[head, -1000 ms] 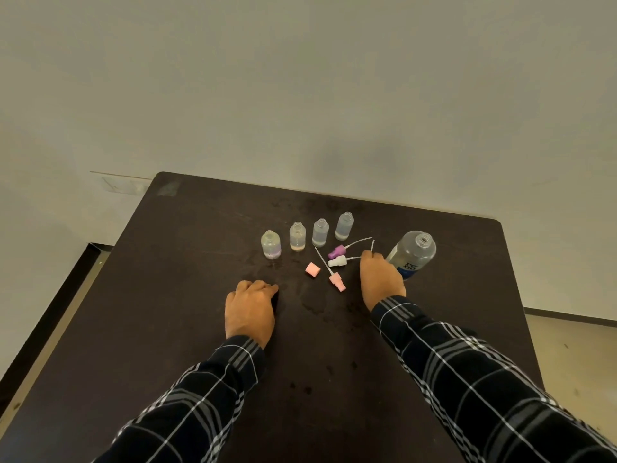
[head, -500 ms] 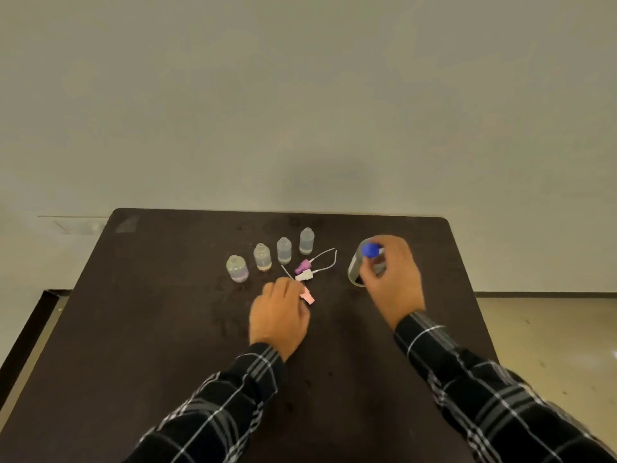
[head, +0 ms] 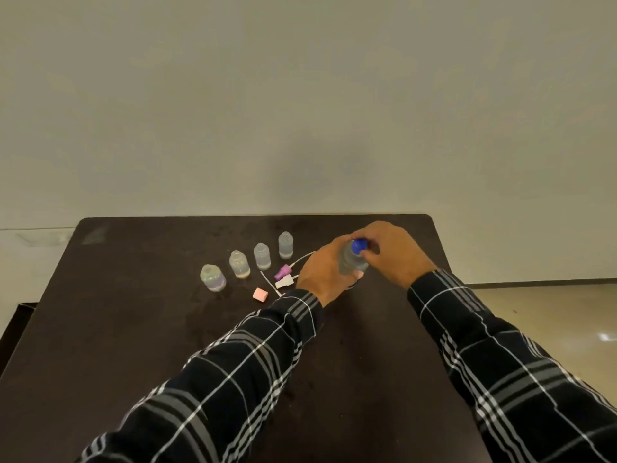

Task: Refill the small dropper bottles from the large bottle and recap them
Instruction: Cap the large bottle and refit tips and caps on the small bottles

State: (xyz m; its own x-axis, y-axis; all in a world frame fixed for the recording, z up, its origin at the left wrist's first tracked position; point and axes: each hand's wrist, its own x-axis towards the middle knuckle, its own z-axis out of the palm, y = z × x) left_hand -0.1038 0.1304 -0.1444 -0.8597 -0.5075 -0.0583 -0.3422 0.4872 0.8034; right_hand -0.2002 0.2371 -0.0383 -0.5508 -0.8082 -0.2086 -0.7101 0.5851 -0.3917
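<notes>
Several small clear dropper bottles stand uncapped in a slanted row on the dark table (head: 133, 329), from the nearest one (head: 213, 277) to the farthest (head: 285, 244). Beside them lie loose caps: a pink cap (head: 260, 294), a purple cap (head: 283, 271) and a white cap (head: 284, 281), some with thin dropper tubes. My left hand (head: 325, 274) grips the body of the large clear bottle (head: 350, 262). My right hand (head: 394, 253) pinches the blue cap (head: 359, 245) on the bottle's top. The bottle's lower part is hidden behind my left hand.
The table's far edge meets a plain wall (head: 300, 111). The table's right edge drops to a pale floor (head: 551, 315). Bare dark tabletop lies in front of the bottles and to their left.
My right hand brought the blue cap onto the large bottle. My left hand moved right from the table near the caps and took hold of the large bottle. The camera view tilted up.
</notes>
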